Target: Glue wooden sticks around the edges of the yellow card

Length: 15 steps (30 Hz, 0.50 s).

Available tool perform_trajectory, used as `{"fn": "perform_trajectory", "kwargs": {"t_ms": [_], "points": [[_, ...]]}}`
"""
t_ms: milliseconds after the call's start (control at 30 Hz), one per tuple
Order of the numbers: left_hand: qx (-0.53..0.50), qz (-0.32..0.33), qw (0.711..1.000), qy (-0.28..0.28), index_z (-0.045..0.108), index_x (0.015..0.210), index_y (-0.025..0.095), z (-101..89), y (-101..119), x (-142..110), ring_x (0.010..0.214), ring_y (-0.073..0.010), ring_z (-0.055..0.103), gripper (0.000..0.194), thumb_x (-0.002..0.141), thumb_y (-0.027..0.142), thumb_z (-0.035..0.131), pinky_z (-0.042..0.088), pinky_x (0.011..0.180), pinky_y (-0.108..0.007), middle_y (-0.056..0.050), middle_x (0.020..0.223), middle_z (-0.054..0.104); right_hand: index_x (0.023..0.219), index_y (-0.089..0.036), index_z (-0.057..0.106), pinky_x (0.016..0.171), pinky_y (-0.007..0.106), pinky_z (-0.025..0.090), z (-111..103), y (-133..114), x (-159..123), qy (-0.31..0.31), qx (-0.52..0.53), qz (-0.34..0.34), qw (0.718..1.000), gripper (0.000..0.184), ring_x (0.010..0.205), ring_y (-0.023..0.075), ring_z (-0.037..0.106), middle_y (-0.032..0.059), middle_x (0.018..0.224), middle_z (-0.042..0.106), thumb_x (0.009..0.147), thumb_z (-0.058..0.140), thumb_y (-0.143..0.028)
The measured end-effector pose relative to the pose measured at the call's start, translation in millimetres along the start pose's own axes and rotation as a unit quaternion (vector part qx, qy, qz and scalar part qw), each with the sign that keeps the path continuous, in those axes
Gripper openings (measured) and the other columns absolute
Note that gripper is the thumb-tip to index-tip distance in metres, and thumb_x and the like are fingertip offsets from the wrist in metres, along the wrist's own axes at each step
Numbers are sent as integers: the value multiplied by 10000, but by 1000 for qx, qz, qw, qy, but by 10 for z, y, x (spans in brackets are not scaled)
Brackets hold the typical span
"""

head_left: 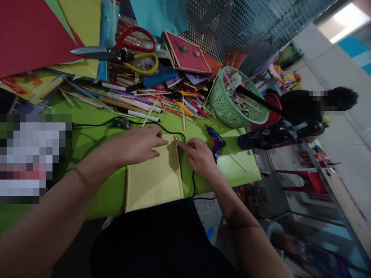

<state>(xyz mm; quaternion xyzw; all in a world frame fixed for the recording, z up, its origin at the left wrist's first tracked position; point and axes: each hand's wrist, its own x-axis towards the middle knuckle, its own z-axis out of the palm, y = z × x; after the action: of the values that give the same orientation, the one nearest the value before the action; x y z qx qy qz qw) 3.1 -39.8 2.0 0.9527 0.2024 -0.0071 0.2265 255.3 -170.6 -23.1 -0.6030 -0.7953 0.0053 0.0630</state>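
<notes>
A pale yellow board (153, 177) edged with thin wooden sticks lies at the table's front edge. My left hand (142, 144) reaches over its far left part, fingers stretched and apart, with nothing seen in them. At the board's right side, the index fingertip of my right hand (199, 156) touches the far end of the wooden edge stick (178, 166). The other fingers of that hand are loosely bent, and it grips nothing that I can see. Just right of it lies a blue glue gun (215, 141), a clear glue stick (237, 158) projecting from its back.
Pens and loose sticks (136, 104) crowd the back of the green table (98, 193). Large scissors (121, 52) and a red framed panel (188, 54) lie on the pile. A green basket (232, 100) stands at right, a black cable (194, 185) near the board. Another person (301, 104) is beyond.
</notes>
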Motion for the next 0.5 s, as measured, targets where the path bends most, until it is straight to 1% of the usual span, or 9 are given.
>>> {"fn": "perform_trajectory", "kwargs": {"t_ms": [333,500], "points": [[-4,-1,1000,-5,756,1132,219,-7,-4,10,1120,-277,601,268,912,278,615,451,927,-371,-115,1242,655,1516,-292,612,822,391,488,-71,-46,20,-28,-42,1,999,623,966,258,543,110,1083,626,956,495,-45],[-17,3,1000,-2,758,1114,208,-30,1,9,1104,-270,602,253,906,266,625,459,938,-372,-115,1215,650,1495,-268,632,816,388,492,-108,-50,41,-34,-30,-2,999,569,969,257,559,110,1066,626,985,476,-69]]}}
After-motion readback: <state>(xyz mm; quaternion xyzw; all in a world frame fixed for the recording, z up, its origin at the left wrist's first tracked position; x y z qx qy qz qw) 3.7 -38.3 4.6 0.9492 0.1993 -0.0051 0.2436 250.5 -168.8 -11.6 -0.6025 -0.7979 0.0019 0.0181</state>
